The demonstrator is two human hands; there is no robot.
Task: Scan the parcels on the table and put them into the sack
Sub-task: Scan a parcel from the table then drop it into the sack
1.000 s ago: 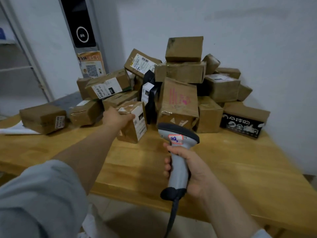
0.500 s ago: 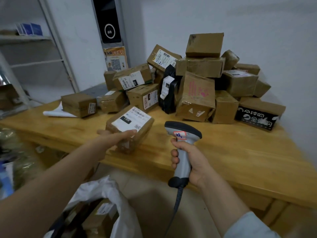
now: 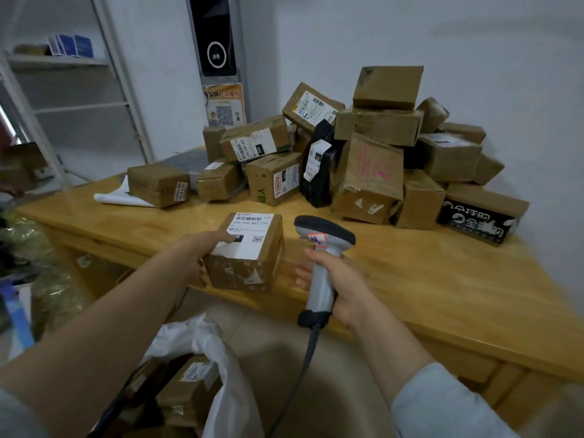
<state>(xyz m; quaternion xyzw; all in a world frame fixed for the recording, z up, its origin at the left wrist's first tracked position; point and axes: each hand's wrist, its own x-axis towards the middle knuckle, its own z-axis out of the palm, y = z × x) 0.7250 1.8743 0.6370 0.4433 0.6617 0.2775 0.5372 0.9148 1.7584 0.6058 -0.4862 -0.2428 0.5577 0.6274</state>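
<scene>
My left hand (image 3: 196, 251) grips a small brown parcel (image 3: 249, 263) with a white shipping label on its top, held at the near edge of the wooden table (image 3: 426, 279). Just to its right, my right hand (image 3: 341, 282) holds a grey barcode scanner (image 3: 322, 248) upright by the handle, its dark head beside the parcel. Below, a white sack (image 3: 221, 374) stands open on the floor with brown parcels inside. A pile of parcels (image 3: 373, 147) sits at the table's back against the wall.
A single box (image 3: 158, 184) lies on white paper at the table's left. A black soft package (image 3: 319, 165) leans in the pile. A metal shelf (image 3: 63, 99) stands at left. Bags and clutter lie on the floor at far left. The scanner's cable hangs down.
My left hand took the parcel from the pile and pulled it to the table's near edge, label turned up. The scanner hand stayed beside it. The view dropped, bringing the sack into sight.
</scene>
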